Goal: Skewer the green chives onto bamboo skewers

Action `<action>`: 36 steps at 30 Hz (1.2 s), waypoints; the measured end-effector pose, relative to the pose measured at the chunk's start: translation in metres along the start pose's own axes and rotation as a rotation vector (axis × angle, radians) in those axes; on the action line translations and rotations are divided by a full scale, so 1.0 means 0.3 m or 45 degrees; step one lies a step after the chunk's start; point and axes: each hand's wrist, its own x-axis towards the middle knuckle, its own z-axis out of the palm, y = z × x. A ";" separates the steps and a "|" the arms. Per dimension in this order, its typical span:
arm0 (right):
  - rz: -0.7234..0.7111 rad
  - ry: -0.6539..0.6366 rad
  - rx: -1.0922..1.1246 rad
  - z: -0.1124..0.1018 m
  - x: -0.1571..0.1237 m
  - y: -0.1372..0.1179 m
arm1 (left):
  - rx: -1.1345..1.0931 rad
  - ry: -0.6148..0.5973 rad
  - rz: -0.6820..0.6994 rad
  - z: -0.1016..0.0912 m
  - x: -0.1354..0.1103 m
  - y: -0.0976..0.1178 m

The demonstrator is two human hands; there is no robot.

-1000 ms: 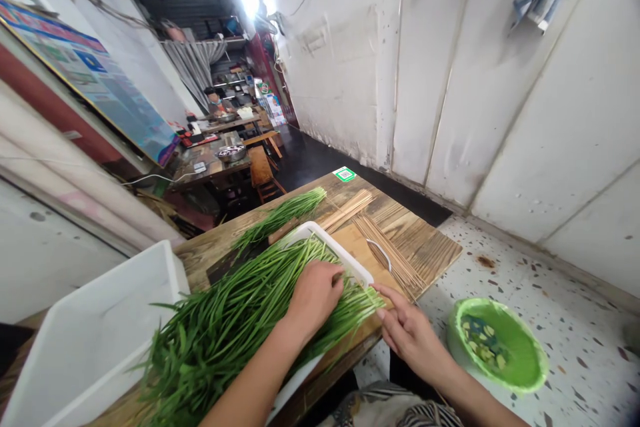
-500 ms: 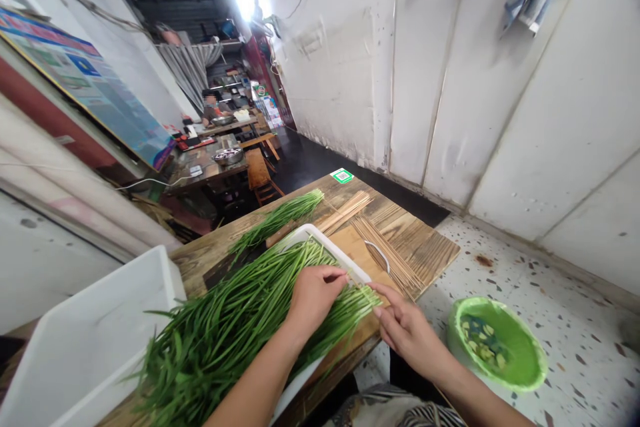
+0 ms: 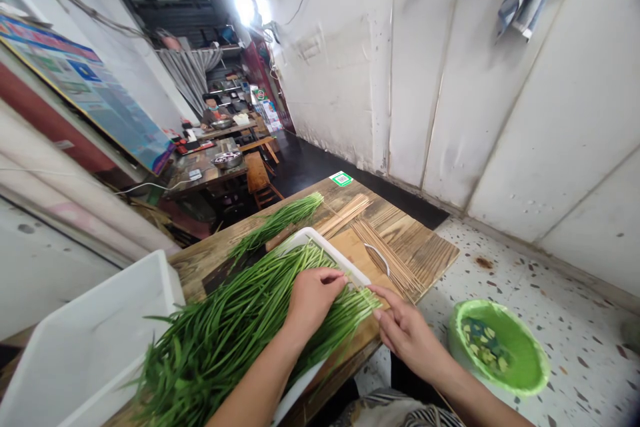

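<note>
A thick heap of garlic chives (image 3: 240, 320) lies in a white tray (image 3: 345, 261), pale cut ends toward the right and leaves spilling to the lower left. My left hand (image 3: 317, 297) rests over the stems, thumb and forefinger pinched together near the tray's rim; what is between them is too small to make out. At the cut ends, my right hand (image 3: 407, 330) has its thumb and forefinger closed around the tips of some stems. Beneath the tray's right side is a wooden cutting board (image 3: 353, 247) with a metal handle (image 3: 379, 257).
Bamboo skewers (image 3: 387, 257) lie on the wooden table (image 3: 435, 247). A smaller chive bunch (image 3: 280, 220) and a knife with a wooden handle (image 3: 280, 238) lie behind the tray. A white bin (image 3: 100, 340) stands left, a green basin (image 3: 525, 353) on the floor. A person (image 3: 213, 112) sits far back.
Both hands keep nearly the same pose at the stem ends. The view has shifted very slightly; nothing else has visibly moved.
</note>
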 end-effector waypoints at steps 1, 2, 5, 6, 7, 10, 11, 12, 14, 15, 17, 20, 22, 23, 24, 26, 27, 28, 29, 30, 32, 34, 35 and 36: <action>0.008 0.000 0.009 0.000 0.000 0.000 | 0.001 -0.001 0.001 0.001 0.000 0.000; 0.017 -0.001 0.017 0.001 0.000 0.000 | 0.002 0.002 0.001 0.002 0.000 0.000; 0.027 -0.002 0.034 0.002 0.002 0.001 | 0.001 0.017 0.003 0.006 0.002 -0.005; 0.024 0.000 0.036 0.002 0.003 0.001 | -0.003 0.018 0.005 0.006 0.002 -0.006; 0.022 -0.001 0.037 0.002 0.003 0.001 | -0.006 0.018 0.006 0.006 0.002 -0.007; 0.010 -0.003 0.037 0.000 0.003 0.001 | -0.006 0.013 0.009 0.005 0.001 -0.005; 0.006 -0.001 0.035 0.000 0.002 0.001 | -0.003 0.010 0.010 0.005 0.000 -0.003; 0.003 -0.001 0.032 0.000 0.001 0.001 | -0.001 0.010 0.009 0.005 0.000 -0.001; 0.003 0.000 0.028 0.000 0.000 0.000 | 0.000 0.011 0.010 0.005 -0.001 0.003; 0.005 -0.001 0.027 0.001 0.000 0.000 | 0.000 0.012 0.011 0.005 -0.001 0.004; 0.010 0.001 0.030 0.003 0.000 -0.001 | 0.005 0.013 0.013 0.005 -0.002 0.005; 0.017 0.005 0.030 0.005 0.000 -0.004 | 0.020 0.011 0.014 0.005 -0.002 0.004; 0.017 0.005 0.029 0.005 -0.001 -0.007 | 0.030 0.015 0.009 0.007 -0.002 0.002; 0.015 0.003 0.027 0.005 -0.002 -0.008 | 0.032 0.017 0.007 0.007 -0.002 0.001; 0.013 0.001 0.023 0.005 -0.003 -0.010 | 0.032 0.017 0.004 0.008 -0.002 0.000; 0.012 0.004 0.015 0.005 -0.003 -0.012 | 0.031 0.014 0.009 0.010 -0.003 -0.002; 0.014 0.005 0.011 0.005 -0.002 -0.013 | 0.029 0.013 0.015 0.010 -0.003 -0.003; 0.015 0.008 0.010 0.005 -0.002 -0.013 | 0.025 0.011 0.022 0.010 -0.003 -0.003; 0.018 0.010 0.009 0.005 -0.001 -0.012 | 0.022 0.011 0.029 0.010 -0.004 -0.004; 0.019 0.010 0.006 0.005 -0.001 -0.011 | 0.019 0.013 0.037 0.010 -0.005 -0.004; 0.016 0.008 -0.002 0.006 0.000 -0.008 | 0.018 0.019 0.048 0.010 -0.006 -0.003; 0.016 0.003 -0.003 0.007 0.000 -0.008 | 0.026 0.030 0.051 0.010 -0.008 0.000; 0.018 0.001 0.000 0.008 -0.001 -0.010 | 0.032 0.037 0.054 0.011 -0.009 0.001; 0.022 0.001 0.005 0.009 -0.001 -0.013 | 0.041 0.043 0.059 0.011 -0.010 0.004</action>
